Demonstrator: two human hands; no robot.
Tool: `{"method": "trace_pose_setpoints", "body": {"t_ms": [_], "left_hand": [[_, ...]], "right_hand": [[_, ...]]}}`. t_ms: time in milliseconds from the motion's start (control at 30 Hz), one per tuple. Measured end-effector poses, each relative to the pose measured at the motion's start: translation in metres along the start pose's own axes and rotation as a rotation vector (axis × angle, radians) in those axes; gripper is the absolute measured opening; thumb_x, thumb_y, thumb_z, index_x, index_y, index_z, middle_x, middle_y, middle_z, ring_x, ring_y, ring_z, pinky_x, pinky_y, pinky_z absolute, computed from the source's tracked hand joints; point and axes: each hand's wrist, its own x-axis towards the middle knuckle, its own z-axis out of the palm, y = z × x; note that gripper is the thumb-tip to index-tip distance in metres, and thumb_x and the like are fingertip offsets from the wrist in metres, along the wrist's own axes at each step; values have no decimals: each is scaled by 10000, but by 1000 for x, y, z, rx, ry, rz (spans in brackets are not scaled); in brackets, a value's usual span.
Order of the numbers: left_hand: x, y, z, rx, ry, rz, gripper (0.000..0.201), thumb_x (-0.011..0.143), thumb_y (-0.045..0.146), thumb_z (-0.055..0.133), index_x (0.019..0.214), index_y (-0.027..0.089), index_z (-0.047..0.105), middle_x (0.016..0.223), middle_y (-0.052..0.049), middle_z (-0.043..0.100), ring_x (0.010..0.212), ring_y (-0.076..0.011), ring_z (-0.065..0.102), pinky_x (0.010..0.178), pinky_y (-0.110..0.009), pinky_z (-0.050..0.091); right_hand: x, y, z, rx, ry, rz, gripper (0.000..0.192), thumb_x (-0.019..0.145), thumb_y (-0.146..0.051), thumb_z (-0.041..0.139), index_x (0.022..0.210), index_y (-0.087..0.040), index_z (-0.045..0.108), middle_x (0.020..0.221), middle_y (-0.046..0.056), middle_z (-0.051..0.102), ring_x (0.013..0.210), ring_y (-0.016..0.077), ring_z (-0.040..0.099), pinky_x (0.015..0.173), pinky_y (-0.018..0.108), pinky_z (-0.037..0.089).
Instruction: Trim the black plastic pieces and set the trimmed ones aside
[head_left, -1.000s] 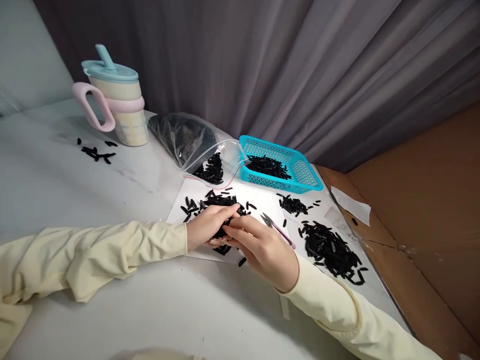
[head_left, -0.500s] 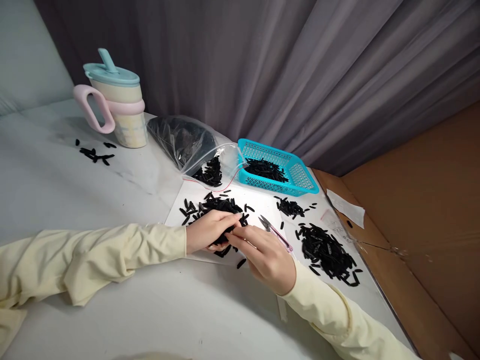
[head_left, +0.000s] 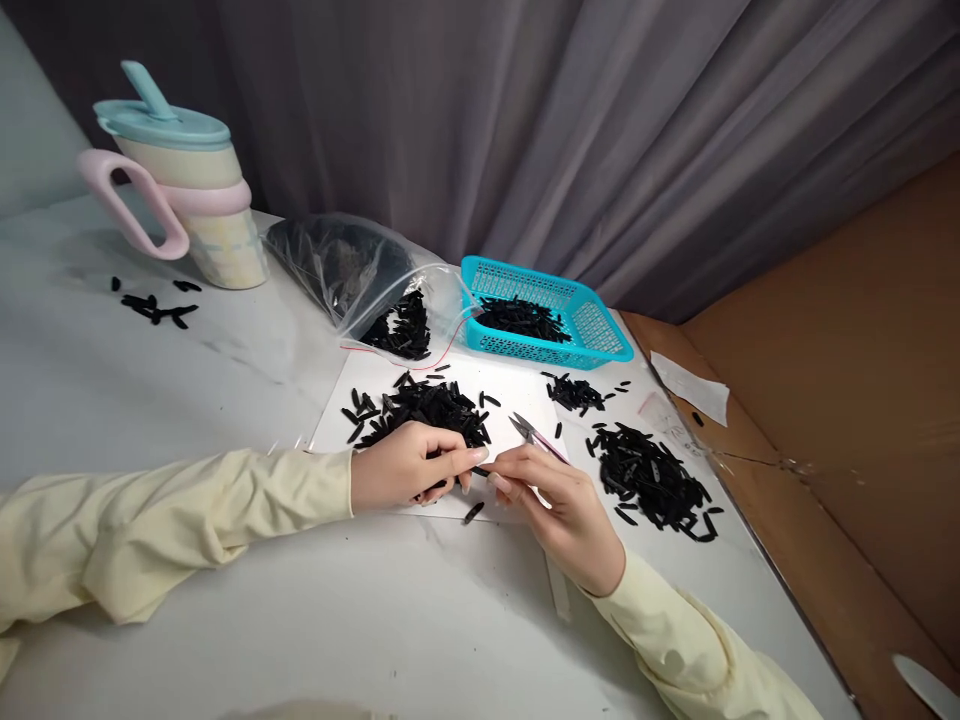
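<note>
My left hand (head_left: 409, 465) is closed, thumb over fingers, at the near edge of a loose pile of small dark elongated pieces (head_left: 439, 405) on a white sheet (head_left: 506, 385). Between its fingertips and those of my right hand (head_left: 566, 505) is one thin black piece (head_left: 481, 472), partly covered by the fingers. The right thumb and forefinger pinch its right end. Pink-handled thread snips (head_left: 536, 435) lie just beyond my right hand, blades pointing away to the left. One loose piece (head_left: 473, 513) rests on the sheet's near edge, below the hands.
Behind the sheet lies an open zip bag (head_left: 352, 265) of black pieces, beside a blue basket (head_left: 592, 350) holding more. To the right are a small pile (head_left: 576, 393) and a larger pile (head_left: 652, 480). A lidded cup (head_left: 221, 245) stands at the left, near several scattered pieces (head_left: 157, 310).
My right hand has drawn back slightly right, so the fingertips of both hands now meet at one black piece. The left hand has shifted a little left in view; the camera view has shifted too.
</note>
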Motion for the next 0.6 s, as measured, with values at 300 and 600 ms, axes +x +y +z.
{"method": "trace_pose_setpoints", "body": {"t_ms": [300, 600], "left_hand": [[-1, 0, 0, 39, -4, 24, 369, 871, 407, 408, 627, 147, 504, 374, 86, 361, 337, -35, 293, 382, -162, 278], [-2, -4, 3, 202, 54, 123, 355, 863, 386, 424, 606, 153, 501, 417, 73, 396, 387, -46, 344, 417, -168, 313]], "right_hand": [[-1, 1, 0, 154, -27, 116, 163, 880, -194, 500, 822, -160, 649, 742, 58, 595, 635, 126, 570, 592, 246, 478], [-3, 0, 2, 234, -115, 195, 235, 908, -285, 456, 857, -150, 642, 745, 55, 598, 605, 116, 556, 583, 236, 481]]}}
